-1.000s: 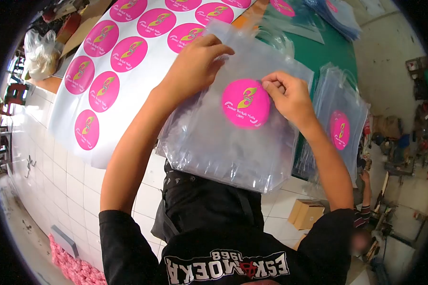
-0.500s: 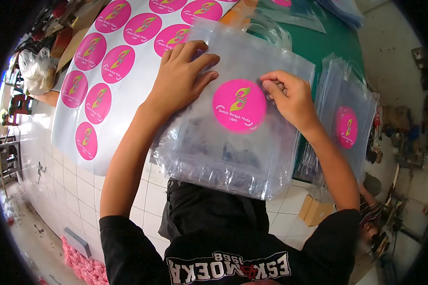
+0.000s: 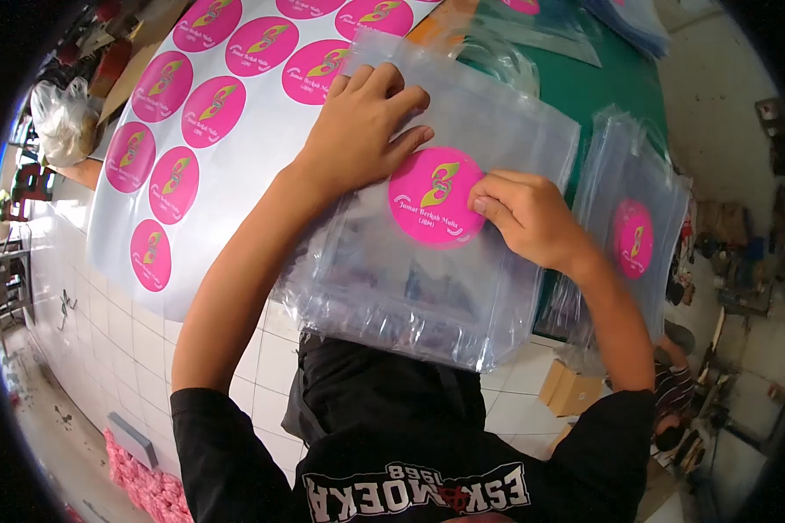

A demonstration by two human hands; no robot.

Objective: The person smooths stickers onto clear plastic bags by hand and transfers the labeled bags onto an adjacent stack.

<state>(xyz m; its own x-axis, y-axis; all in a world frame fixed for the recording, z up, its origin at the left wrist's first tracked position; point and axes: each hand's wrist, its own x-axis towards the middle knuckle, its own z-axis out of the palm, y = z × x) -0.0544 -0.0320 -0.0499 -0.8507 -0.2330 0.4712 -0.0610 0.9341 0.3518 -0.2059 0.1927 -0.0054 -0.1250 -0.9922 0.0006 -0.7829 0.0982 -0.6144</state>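
Note:
A clear plastic bag lies in front of me on other clear bags, a round pink sticker near its middle. My left hand rests on the bag's upper left part, fingers bent and apart, the thumb just above the sticker. At the sticker's right edge is my right hand, its thumb and forefinger pressed together on the rim. Left of the bag spreads a white sheet with rows of the same pink stickers.
To the right, a stack of clear bags has a pink sticker on top. More bags lie on the green surface. A cardboard box and a person are at lower right.
My right hand has moved down and left onto the sticker's right edge. The left hand has shifted a little to the right since the middle frame, nearer the sticker.

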